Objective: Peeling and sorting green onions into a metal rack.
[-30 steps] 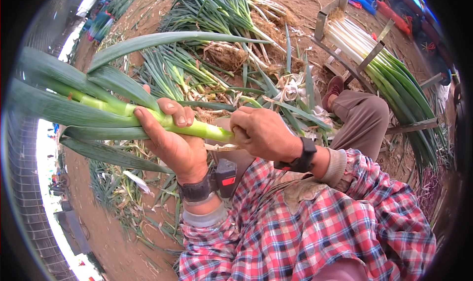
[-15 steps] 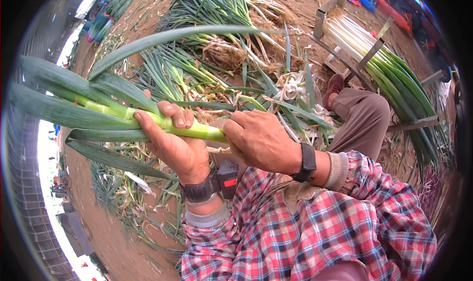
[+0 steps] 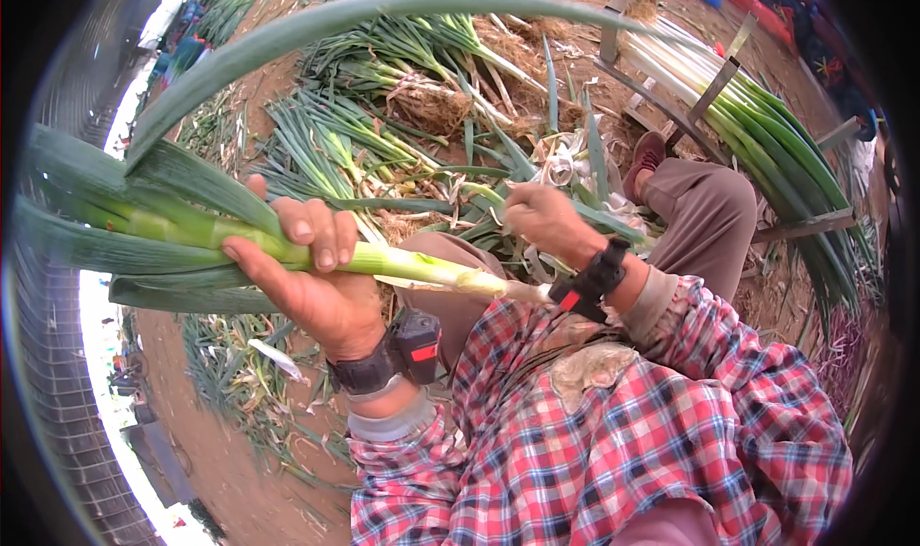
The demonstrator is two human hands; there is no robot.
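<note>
A thick green onion (image 3: 422,266) lies across my left hand (image 3: 321,278), whose fingers are wrapped round its pale green stem. Its broad dark leaves fan out to the left, and one long leaf (image 3: 383,8) arches over to the right. The pale root end of the stem points toward my right wrist, just in front of my checked shirt. My right hand (image 3: 556,222) is off the stem, a little beyond its root end, with the fingers curled closed. Whatever those fingers may hold is hidden.
Heaps of green onions (image 3: 335,144) with soil-covered roots lie on the earth ahead. Peeled white skins (image 3: 565,168) are scattered near my foot. At right, a metal rack (image 3: 714,91) cradles a bundle of cleaned onions (image 3: 757,134). Leaf scraps (image 3: 230,364) litter the ground at left.
My right hand has left the stem and moved up and to the right, baring the stem's pale lower end. My left hand and the onion have shifted slightly left and down.
</note>
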